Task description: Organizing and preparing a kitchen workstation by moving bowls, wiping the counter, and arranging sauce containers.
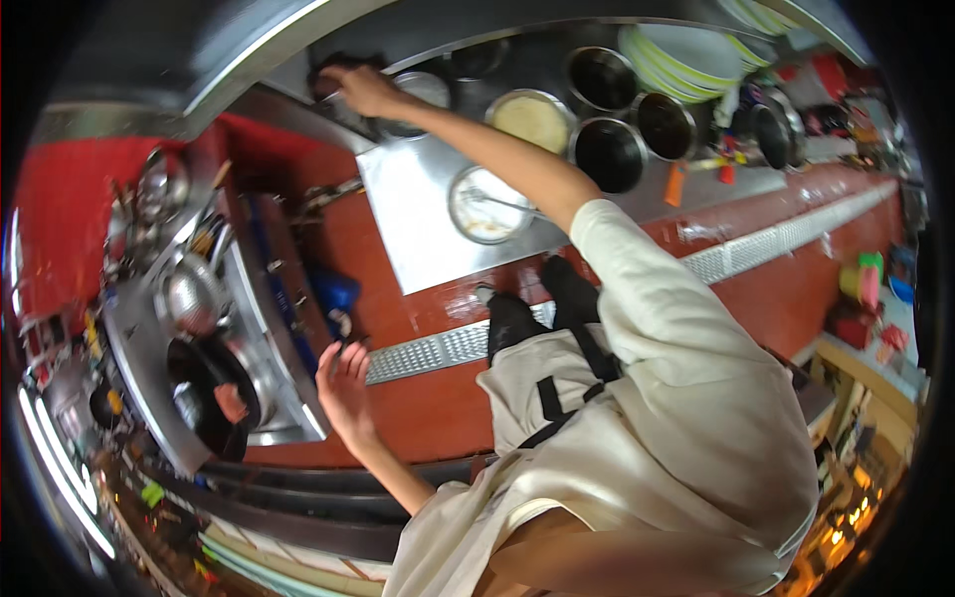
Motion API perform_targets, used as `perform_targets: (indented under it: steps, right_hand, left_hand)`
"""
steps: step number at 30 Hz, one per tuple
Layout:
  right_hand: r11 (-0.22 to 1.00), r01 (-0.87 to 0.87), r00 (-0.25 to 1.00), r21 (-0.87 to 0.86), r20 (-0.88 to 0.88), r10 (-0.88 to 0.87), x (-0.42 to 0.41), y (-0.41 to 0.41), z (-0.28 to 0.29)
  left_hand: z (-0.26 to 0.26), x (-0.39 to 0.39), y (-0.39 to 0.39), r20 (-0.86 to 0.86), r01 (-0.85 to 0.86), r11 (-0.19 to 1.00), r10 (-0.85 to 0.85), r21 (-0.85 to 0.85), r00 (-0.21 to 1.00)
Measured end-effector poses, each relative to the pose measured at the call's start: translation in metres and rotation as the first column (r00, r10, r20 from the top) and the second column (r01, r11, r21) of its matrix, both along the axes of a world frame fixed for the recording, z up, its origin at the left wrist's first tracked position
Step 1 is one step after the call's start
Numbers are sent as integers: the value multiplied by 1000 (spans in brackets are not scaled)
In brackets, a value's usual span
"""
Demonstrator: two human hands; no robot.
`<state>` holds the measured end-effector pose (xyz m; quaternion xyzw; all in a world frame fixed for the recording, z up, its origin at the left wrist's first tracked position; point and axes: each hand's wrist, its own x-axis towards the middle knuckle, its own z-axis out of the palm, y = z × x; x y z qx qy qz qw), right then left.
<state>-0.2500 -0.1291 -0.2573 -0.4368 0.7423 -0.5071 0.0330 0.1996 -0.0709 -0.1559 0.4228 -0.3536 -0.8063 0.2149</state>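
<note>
My right hand (367, 91) reaches over the far end of the steel counter (403, 216), its fingers bent at a dark item (351, 66) that is hard to make out. Whether it grips the item cannot be seen. Just beside the wrist stands a round steel container (425, 91). Under my right forearm are a steel pot of pale yellowish contents (530, 123) and a steel basin (481, 231) smeared with white, a ladle (507, 203) resting in it. My left hand (345, 384) hangs over the floor, empty, fingers apart, nearest the stove's edge.
Several pots of dark contents (608, 157) and stacked green-rimmed plates (671, 63) line the counter. At left, a wok (213, 403) and a perforated strainer (190, 295) sit on the stove (142, 373). A metal drain grate (429, 357) crosses the red floor (388, 418).
</note>
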Motion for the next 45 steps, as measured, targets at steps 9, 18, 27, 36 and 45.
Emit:
perform_targets:
  steps: [9, 18, 27, 36, 45]
  right_hand:
    - [920, 392, 873, -27, 326, -362, -29, -80, 14]
    - [940, -226, 723, -257, 602, 338, 53, 30, 10]
    - [946, -187, 892, 264, 450, 50, 209, 68, -21]
    - [788, 143, 989, 598, -120, -88, 254, 92, -137]
    - [786, 312, 948, 534, -230, -220, 284, 141, -164]
  left_hand:
    - [4, 30, 25, 126, -118, 993, 116, 10, 985]
    - [-5, 11, 11, 170, 8, 1000, -9, 5, 985]
    - [-9, 28, 0, 28, 36, 999, -35, -31, 999]
    - [-33, 96, -4, 84, -117, 992, 114, 39, 990]
    - [-30, 68, -28, 80, -47, 997, 42, 58, 996]
